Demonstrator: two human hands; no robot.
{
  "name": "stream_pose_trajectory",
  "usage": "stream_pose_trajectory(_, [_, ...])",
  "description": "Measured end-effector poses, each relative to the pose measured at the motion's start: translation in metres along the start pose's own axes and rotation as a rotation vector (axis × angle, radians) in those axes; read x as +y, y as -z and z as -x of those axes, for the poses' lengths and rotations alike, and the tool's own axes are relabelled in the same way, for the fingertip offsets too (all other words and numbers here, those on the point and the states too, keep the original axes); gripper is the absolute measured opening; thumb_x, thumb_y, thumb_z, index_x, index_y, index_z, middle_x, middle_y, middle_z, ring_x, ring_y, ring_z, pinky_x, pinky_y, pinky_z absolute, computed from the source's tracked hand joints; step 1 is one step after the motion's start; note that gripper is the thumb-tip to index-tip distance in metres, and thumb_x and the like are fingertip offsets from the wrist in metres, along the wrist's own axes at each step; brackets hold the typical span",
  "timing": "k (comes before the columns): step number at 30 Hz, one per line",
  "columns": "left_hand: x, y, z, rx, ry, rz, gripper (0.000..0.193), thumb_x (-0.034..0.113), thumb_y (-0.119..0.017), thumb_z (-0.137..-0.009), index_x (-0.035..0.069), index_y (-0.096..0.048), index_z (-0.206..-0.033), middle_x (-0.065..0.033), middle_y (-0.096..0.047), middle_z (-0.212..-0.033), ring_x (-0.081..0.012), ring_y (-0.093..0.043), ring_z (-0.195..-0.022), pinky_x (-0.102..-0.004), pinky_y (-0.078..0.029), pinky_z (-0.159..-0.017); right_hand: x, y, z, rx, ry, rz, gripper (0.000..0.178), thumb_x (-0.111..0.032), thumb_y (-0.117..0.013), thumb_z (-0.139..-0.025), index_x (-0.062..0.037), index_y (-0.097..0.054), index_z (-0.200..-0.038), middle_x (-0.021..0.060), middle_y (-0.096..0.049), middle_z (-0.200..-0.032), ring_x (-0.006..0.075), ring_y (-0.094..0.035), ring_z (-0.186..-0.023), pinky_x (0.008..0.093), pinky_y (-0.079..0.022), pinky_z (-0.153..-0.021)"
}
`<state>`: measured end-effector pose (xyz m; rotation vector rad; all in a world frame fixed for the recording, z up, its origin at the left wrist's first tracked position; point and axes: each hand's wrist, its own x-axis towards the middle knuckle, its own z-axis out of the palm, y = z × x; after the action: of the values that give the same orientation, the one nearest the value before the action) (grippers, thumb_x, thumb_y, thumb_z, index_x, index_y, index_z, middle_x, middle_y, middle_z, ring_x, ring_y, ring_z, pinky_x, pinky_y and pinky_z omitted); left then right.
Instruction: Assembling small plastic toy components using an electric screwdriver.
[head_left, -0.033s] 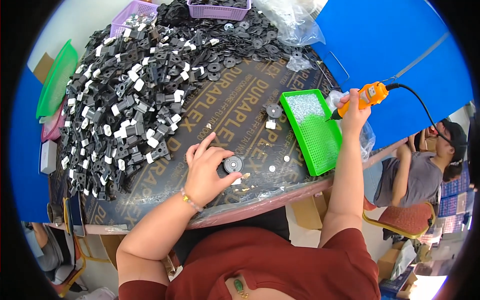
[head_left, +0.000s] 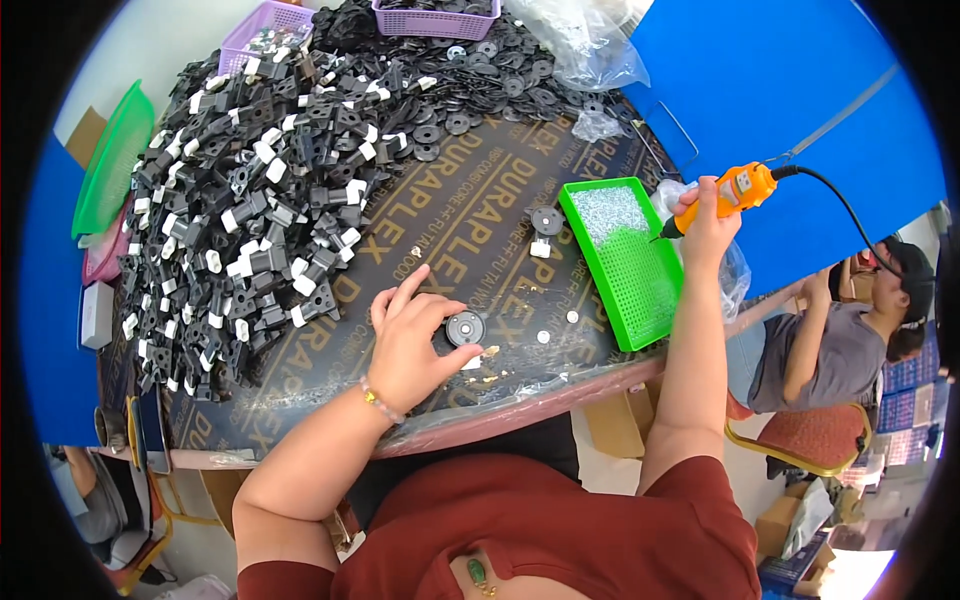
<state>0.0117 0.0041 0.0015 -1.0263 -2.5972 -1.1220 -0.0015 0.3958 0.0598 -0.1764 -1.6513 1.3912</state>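
Note:
My left hand (head_left: pixel 412 338) rests on the dark board, thumb and forefinger closed around the rim of a small black disc (head_left: pixel 465 328) lying flat. In my right hand (head_left: pixel 708 232) is an orange electric screwdriver (head_left: pixel 745 188), its black cord leading off to the right. Its thin tip points down-left over a green perforated tray (head_left: pixel 630 338), close to a heap of small silvery screws (head_left: pixel 607 213) at the tray's far end. Left of the tray lies another black disc (head_left: pixel 546 222) joined to a part with a white end (head_left: pixel 541 247).
A large pile of black parts with white ends (head_left: pixel 270 200) covers the left side. Black discs (head_left: pixel 480 85) spread at the back near purple baskets (head_left: pixel 440 22). Clear plastic bags (head_left: pixel 590 50) lie behind the tray. Another person (head_left: pixel 830 340) sits at right.
My hands, the disc and the screwdriver look the same. The person on the right has raised a forearm.

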Motion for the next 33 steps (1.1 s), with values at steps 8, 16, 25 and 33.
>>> stream_pose_trajectory(8, [0.002,0.001,-0.001,-0.015,0.008,-0.011,0.047,0.026,-0.086,-0.063,0.008,-0.067,-0.102,-0.0067,-0.066,-0.105,-0.0322,-0.042,-0.134,-0.0476,-0.025,-0.105,0.004,0.0,0.002,-0.007,0.002,-0.067,0.02,-0.019,-0.065,-0.092,-0.003,-0.055,-0.095,0.0041,-0.059,-0.068,0.0123,-0.058,-0.054,0.0252,-0.048,-0.052])
stream_pose_trajectory(16, [0.001,0.002,-0.001,-0.019,-0.002,-0.024,0.045,0.031,-0.084,-0.067,0.01,-0.068,-0.103,-0.0054,-0.066,-0.106,-0.0312,-0.042,-0.133,-0.0486,-0.026,-0.104,0.004,-0.001,0.004,-0.003,0.0,-0.029,0.02,-0.02,-0.065,-0.093,-0.0027,-0.056,-0.095,0.0042,-0.059,-0.068,0.0127,-0.059,-0.056,0.0252,-0.048,-0.053])
stream_pose_trajectory(25, [0.001,0.001,0.001,0.006,-0.021,-0.044,0.05,0.031,-0.084,-0.065,0.011,-0.066,-0.107,-0.0053,-0.065,-0.106,-0.0319,-0.042,-0.132,-0.0488,-0.026,-0.104,-0.066,-0.024,0.037,-0.15,0.133,-0.331,0.034,-0.033,-0.06,-0.095,-0.0028,-0.051,-0.107,0.0082,-0.056,-0.07,0.0177,-0.054,-0.058,0.0311,-0.046,-0.052])
stream_pose_trajectory(33, [0.003,0.006,0.001,-0.016,-0.004,-0.041,0.055,0.032,-0.082,-0.067,0.012,-0.063,-0.114,-0.0053,-0.063,-0.109,-0.0322,-0.037,-0.135,-0.0535,-0.022,-0.107,-0.101,-0.105,0.14,-0.686,-0.119,-0.721,0.049,-0.035,-0.073,-0.086,-0.001,-0.048,-0.109,0.0108,-0.062,-0.074,0.0178,-0.061,-0.062,0.0291,-0.052,-0.056])
